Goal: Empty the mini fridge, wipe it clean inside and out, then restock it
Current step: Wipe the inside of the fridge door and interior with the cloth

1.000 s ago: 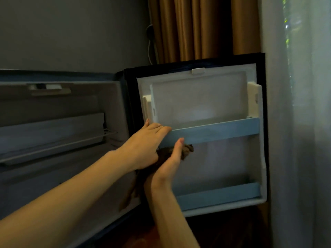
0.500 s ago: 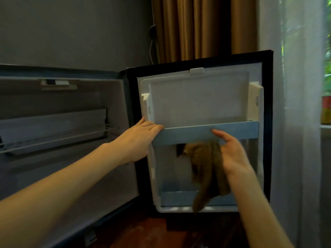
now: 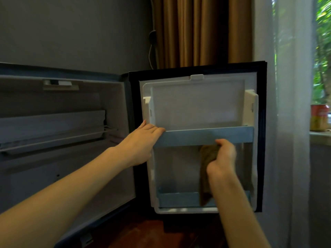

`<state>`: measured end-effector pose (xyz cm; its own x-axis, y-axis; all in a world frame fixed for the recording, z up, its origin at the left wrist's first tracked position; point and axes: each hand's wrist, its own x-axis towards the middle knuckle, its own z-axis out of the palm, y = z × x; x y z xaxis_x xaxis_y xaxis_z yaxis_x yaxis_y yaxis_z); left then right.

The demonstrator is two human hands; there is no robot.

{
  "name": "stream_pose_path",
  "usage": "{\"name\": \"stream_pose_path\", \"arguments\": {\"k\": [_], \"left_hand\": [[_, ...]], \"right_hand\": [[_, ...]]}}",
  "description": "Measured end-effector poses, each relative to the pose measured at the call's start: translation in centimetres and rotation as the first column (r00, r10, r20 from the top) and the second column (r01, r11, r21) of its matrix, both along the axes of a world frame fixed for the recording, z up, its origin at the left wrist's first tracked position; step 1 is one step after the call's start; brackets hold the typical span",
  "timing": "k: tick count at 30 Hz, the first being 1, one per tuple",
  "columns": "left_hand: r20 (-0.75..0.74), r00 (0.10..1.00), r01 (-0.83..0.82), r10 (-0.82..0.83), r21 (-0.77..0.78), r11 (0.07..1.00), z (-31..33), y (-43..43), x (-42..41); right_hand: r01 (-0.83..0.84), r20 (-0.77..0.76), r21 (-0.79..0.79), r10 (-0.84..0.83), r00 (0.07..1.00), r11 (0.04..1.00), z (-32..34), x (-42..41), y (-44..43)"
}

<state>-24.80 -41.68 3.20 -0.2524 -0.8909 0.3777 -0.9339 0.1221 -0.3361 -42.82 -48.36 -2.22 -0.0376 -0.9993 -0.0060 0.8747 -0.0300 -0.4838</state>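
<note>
One wire shelf (image 3: 53, 138) is all that shows in the fridge (image 3: 116, 104) at left. Left hand (image 3: 143, 140) lies flat, fingers straight, on the near end of the open door's (image 3: 197, 108) upper rail (image 3: 206, 136), bracing it. Cloth (image 3: 207, 154) is bunched in the right hand (image 3: 223, 156) just under that rail, its tail hanging low. Hard rubbing could unclip the rail, or push the door into the curtain (image 3: 286, 122).
</note>
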Motion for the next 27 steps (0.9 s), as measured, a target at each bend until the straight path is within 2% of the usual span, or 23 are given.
{"name": "stream_pose_path", "arguments": {"k": [2,5,9,10,11,12,13,14,15,16,17,18,20,21,22,23,24,25,26,27], "left_hand": [[-0.007,1.0,0.0,0.0,0.015,1.0,0.1,0.0,-0.1],[0.009,1.0,-0.009,0.009,0.028,1.0,0.3,-0.1,-0.1],[0.036,0.999,-0.018,0.015,0.074,0.997,0.8,0.1,0.4],[0.036,0.999,-0.015,0.012,0.085,0.996,0.8,0.3,0.5],[0.033,0.999,-0.014,0.011,0.093,0.996,0.8,0.4,0.6],[0.028,0.999,-0.017,0.014,0.095,0.995,0.7,0.5,0.7],[0.03,0.999,-0.022,0.019,0.088,0.996,0.6,0.6,0.8],[0.042,0.999,-0.028,0.025,0.075,0.997,0.4,0.6,0.8],[0.063,0.998,-0.036,0.032,0.054,0.998,0.0,0.7,0.8],[0.087,0.995,-0.044,0.042,0.021,0.999,-0.4,0.8,0.9],[0.111,0.992,-0.05,0.053,-0.025,0.998,-0.8,0.8,1.0],[0.13,0.989,-0.059,0.068,-0.068,0.996,-1.2,0.8,1.2],[0.141,0.986,-0.076,0.094,-0.126,0.989,-1.7,1.0,1.5],[0.134,0.986,-0.08,0.099,-0.137,0.987,-1.8,1.0,1.6],[0.118,0.988,-0.081,0.097,-0.136,0.987,-1.8,1.1,1.6],[0.095,0.991,-0.081,0.094,-0.13,0.988,-1.6,1.2,1.5],[0.079,0.993,-0.08,0.09,-0.124,0.989,-1.5,1.4,1.3],[0.068,0.994,-0.076,0.085,-0.122,0.99,-1.3,1.5,1.2],[0.06,0.995,-0.07,0.078,-0.126,0.99,-1.3,1.5,1.1],[0.053,0.996,-0.067,0.074,-0.133,0.989,-1.5,1.4,1.0]], "right_hand": [[-0.138,-0.05,0.012,0.138,0.989,0.99,0.2,3.2,0.5],[-0.451,-0.203,-0.008,0.441,0.875,0.892,0.5,6.8,2.4],[-0.596,-0.425,-0.04,0.526,0.737,0.802,-0.4,5.4,2.1],[-0.641,-0.515,-0.052,0.529,0.674,0.766,-0.5,4.0,2.1],[-0.689,-0.632,-0.072,0.501,0.591,0.721,-0.3,2.5,2.2],[-0.723,-0.778,-0.091,0.404,0.481,0.685,0.3,0.9,2.4],[-0.741,-0.917,-0.112,0.22,0.334,0.662,1.5,-0.4,2.8],[-0.758,-0.987,-0.124,-0.002,0.159,0.64,3.2,-1.4,3.2],[-0.781,-0.979,-0.114,-0.204,-0.018,0.614,5.2,-1.8,3.7],[-0.804,-0.924,-0.09,-0.351,-0.153,0.587,7.3,-1.8,4.1],[-0.817,-0.868,-0.069,-0.438,-0.234,0.573,9.6,-1.8,4.1],[-0.814,-0.817,-0.087,-0.509,-0.271,0.574,11.8,-1.6,3.7],[-0.774,-0.706,-0.244,-0.655,-0.271,0.584,15.9,-1.0,2.0],[-0.73,-0.642,-0.391,-0.735,-0.221,0.561,17.5,-0.6,0.8],[-0.658,-0.543,-0.577,-0.829,-0.133,0.483,18.5,-0.2,-0.4],[-0.548,-0.382,-0.767,-0.924,-0.03,0.335,18.9,0.3,-1.3],[-0.429,-0.177,-0.891,-0.984,0.022,0.15,18.3,0.7,-2.1],[-0.373,0.009,-0.928,-1.0,0.018,-0.015,17.3,0.9,-2.7],[-0.405,0.136,-0.906,-0.991,-0.001,-0.124,15.8,1.1,-3.4],[-0.511,0.174,-0.846,-0.985,0.005,-0.152,14.0,1.4,-4.6]]}}
